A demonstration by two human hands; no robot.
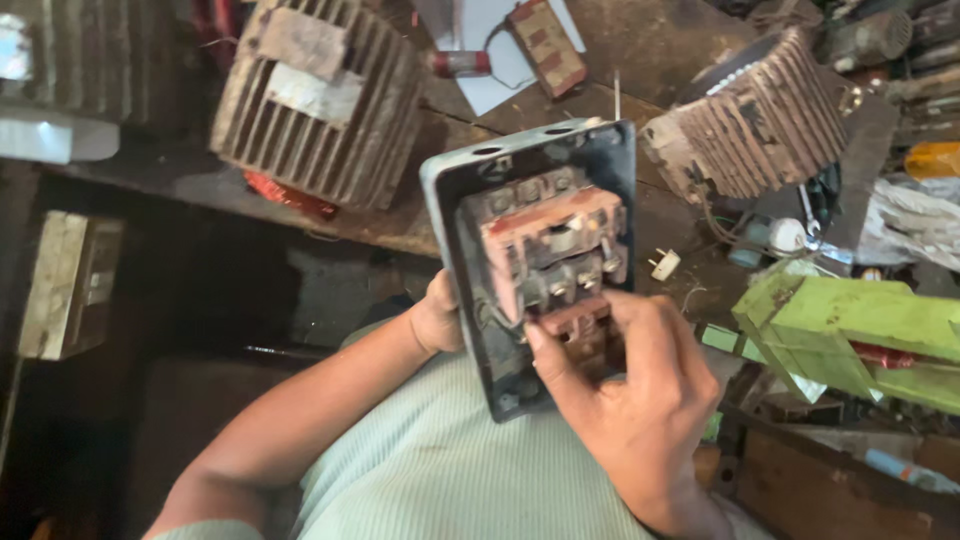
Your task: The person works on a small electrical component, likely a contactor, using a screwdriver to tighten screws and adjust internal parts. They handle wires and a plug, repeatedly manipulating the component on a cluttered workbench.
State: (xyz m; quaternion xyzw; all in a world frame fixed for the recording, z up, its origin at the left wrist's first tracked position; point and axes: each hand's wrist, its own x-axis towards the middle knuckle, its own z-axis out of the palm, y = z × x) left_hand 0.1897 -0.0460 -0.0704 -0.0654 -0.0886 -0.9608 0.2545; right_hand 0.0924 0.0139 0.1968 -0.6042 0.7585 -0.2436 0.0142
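Cluttered bench (400, 225) with finned motors behind, I see my left hand (437, 318) clamped on the switch box (530, 265) centre-near, right hand (640, 400) fingertips pinching its lower terminal block (580, 320).

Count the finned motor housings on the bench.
2. One finned motor housing lies at upper left; the other finned housing at upper right, beyond the switch box. Others may hide outside the frame.

Left hand (437, 318) cupped, gripping; right hand (640, 395) fingers curled, pinching.
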